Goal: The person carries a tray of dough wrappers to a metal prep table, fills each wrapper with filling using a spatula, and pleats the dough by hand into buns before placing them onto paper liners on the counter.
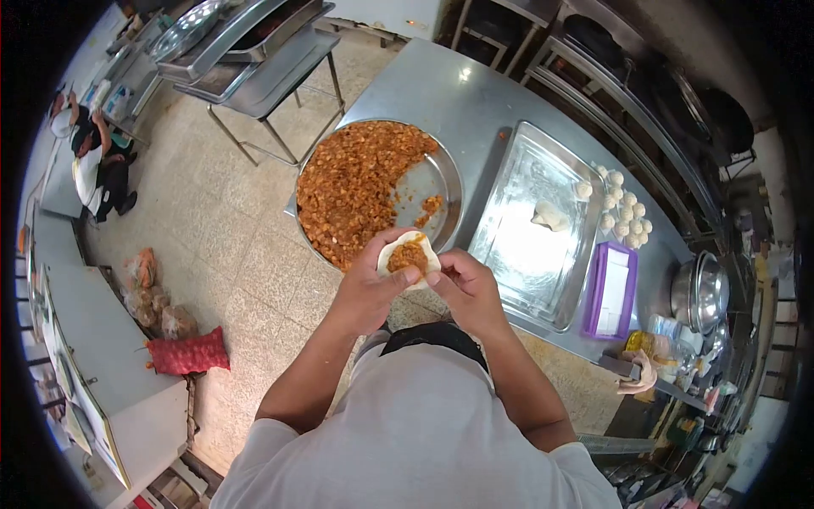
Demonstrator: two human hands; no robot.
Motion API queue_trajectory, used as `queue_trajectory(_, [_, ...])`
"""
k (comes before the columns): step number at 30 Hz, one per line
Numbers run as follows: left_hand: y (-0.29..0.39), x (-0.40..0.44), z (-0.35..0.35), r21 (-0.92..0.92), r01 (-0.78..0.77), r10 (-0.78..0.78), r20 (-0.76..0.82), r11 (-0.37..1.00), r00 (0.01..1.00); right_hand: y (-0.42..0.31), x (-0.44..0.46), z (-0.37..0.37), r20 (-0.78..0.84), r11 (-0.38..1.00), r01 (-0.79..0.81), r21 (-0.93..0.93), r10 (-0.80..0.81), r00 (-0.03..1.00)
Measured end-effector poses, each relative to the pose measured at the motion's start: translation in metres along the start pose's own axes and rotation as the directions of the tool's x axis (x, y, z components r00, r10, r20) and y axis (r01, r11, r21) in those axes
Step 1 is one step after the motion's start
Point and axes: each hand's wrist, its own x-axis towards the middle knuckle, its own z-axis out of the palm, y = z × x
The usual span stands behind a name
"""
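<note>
A round of white dough with a mound of orange-brown filling on it is held up between my hands. My left hand cups it from the left, its thumb lying by the filling. On the right edge, my right hand pinches the dough between thumb and fingers. Just beyond them is a large round metal pan, mostly covered with chunky filling, its right part showing bare metal. A rectangular steel tray to the right holds a folded piece of dough and a dough ball.
Several dough balls sit on the steel table beside the tray. Near them are a purple container, metal bowls and an oil bottle. A red mesh sack lies on the floor at left. Another person is far left.
</note>
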Motion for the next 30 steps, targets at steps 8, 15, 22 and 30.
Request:
queue_trajectory(8, [0.008, -0.007, 0.010, 0.506, -0.014, -0.015, 0.052, 0.863, 0.999, -0.023, -0.010, -0.018, 0.097, 0.885, 0.227, -0.408, -0.205, 0.974])
queue_trajectory(15, [0.012, -0.011, 0.012, 0.175, 0.018, -0.048, 0.169, 0.984, 0.984, -0.029, -0.006, -0.019, 0.064, 0.986, 0.165, 0.032, -0.167, 0.984])
queue_trajectory(22, [0.018, -0.017, 0.016, -0.015, 0.120, -0.115, 0.172, 0.993, 0.978, -0.031, -0.008, -0.019, 0.182, 0.963, 0.035, 0.268, -0.086, 0.980])
queue_trajectory(30, [0.023, -0.014, 0.011, 0.413, -0.060, -0.040, 0.229, 0.909, 0.973, -0.040, -0.004, -0.021, 0.164, 0.902, 0.338, -0.268, -0.303, 0.939])
